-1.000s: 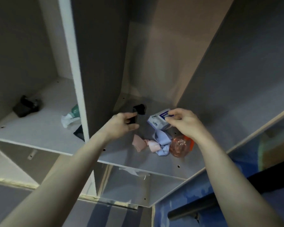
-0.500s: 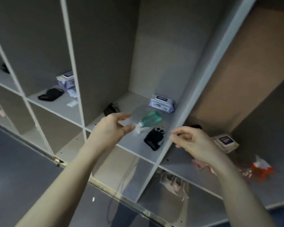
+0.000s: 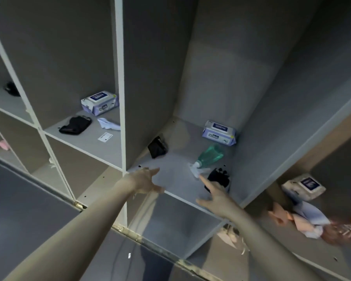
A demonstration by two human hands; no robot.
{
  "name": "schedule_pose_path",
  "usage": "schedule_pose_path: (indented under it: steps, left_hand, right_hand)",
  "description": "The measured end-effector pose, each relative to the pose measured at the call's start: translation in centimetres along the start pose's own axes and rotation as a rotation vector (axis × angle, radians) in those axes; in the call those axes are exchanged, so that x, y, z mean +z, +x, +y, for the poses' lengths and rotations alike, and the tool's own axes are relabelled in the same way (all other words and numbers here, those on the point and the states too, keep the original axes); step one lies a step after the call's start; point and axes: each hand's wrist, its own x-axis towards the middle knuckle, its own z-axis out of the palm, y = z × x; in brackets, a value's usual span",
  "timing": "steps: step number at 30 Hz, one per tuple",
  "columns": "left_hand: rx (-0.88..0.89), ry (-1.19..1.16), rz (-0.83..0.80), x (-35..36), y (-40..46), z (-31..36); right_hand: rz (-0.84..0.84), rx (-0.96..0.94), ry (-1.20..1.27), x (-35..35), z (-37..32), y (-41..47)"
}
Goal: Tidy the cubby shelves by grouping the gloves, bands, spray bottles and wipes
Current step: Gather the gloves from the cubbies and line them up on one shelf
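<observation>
Spray bottle (image 3: 210,157) — on grey shelf (image 3: 176,175).

Teal spray bottle (image 3: 210,156) — black gloves (image 3: 218,178) — lavender-and-white wipes pack (image 3: 219,133).

The orange-capped spray bottle (image 3: 340,230) at far right is a blur, cut off by the frame edge. A black glove (image 3: 219,178) sits partly behind the right hand (image 3: 219,196). Something pink (image 3: 3,144) far left is too small to identify
</observation>
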Motion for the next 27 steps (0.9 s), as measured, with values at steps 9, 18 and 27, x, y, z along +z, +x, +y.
schedule_pose_path:
  steps: [9, 18, 27]
  left_hand:
    - [0.115, 0.009, -0.035, 1.2, 9.3, -3.6]
    - [0.111, 0.325, -0.13, 2.2, 16.2, -6.1]
    - [0.13, 0.454, -0.306, 1.8, 18.3, -6.3]
  right_hand:
    - [0.02, 0.024, -0.317, 1.5, 1.6, 9.2]
    - [-0.117, 0.135, -0.513, 0.7, 1.7, 15.0]
    - [-0.054, 0.117, -0.789, 1.6, 0.8, 17.3]
